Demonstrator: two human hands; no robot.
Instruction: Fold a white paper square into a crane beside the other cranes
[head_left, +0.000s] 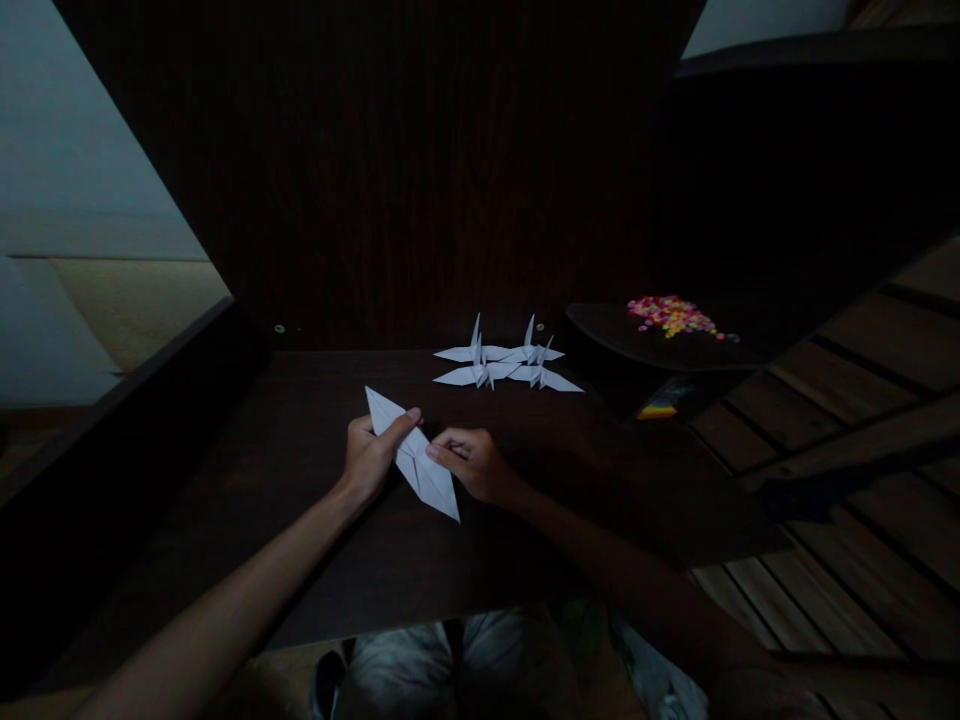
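A white sheet of folded paper (422,470), long and diamond-shaped with creases along it, is held slanted above the dark desk. My left hand (373,452) grips its upper left side, thumb lying on top and fingers underneath. On the right edge, my right hand (474,462) pinches the paper between thumb and curled fingers. Beyond both hands, several white paper cranes (480,374) stand close together in two rows, their wings overlapping and their necks and tails pointing up.
The dark wooden desk (315,400) has a tall back panel (390,180) and a raised left side board (135,430). A small shelf (600,325) at right bears a pile of bright pink and yellow small pieces (671,315). Below it is something with a yellow stripe (657,411).
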